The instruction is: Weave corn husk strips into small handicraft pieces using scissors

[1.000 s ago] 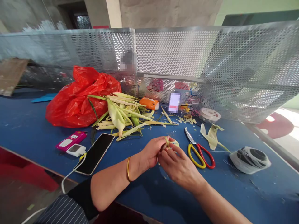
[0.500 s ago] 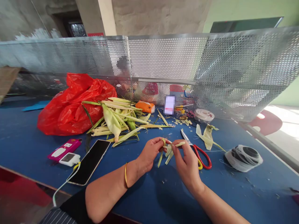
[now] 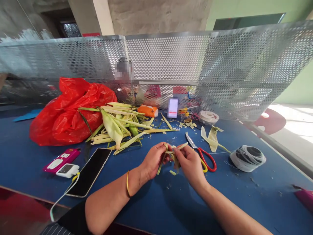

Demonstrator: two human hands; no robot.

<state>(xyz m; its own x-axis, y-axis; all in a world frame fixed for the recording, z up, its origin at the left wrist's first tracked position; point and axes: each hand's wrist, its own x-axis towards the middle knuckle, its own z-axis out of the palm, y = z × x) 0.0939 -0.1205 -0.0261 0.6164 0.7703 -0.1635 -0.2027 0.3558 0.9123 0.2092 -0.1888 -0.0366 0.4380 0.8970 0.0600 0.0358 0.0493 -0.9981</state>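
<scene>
My left hand (image 3: 156, 159), with a gold bangle on its wrist, pinches a pale green corn husk strip (image 3: 169, 152) near the middle of the table. On the other side, my right hand (image 3: 189, 161) grips the strip's other part between thumb and fingers. Short ends of husk hang below both hands; the fingers hide part of the strip. Scissors (image 3: 206, 158) with red and yellow handles lie just beyond my right hand. A heap of corn husks (image 3: 122, 125) lies farther off to the left.
Along the back stands a perforated metal screen (image 3: 166, 55). A red plastic bag (image 3: 70, 114), a black phone (image 3: 90, 173) and a purple power bank (image 3: 62, 160) are on the left. A spool of white thread (image 3: 248, 158) sits at the right, past a loose husk (image 3: 212, 138).
The view has shifted slightly, so things sit a little farther left. Both hands keep hold of the husk strip, and its hanging ends have shifted.
</scene>
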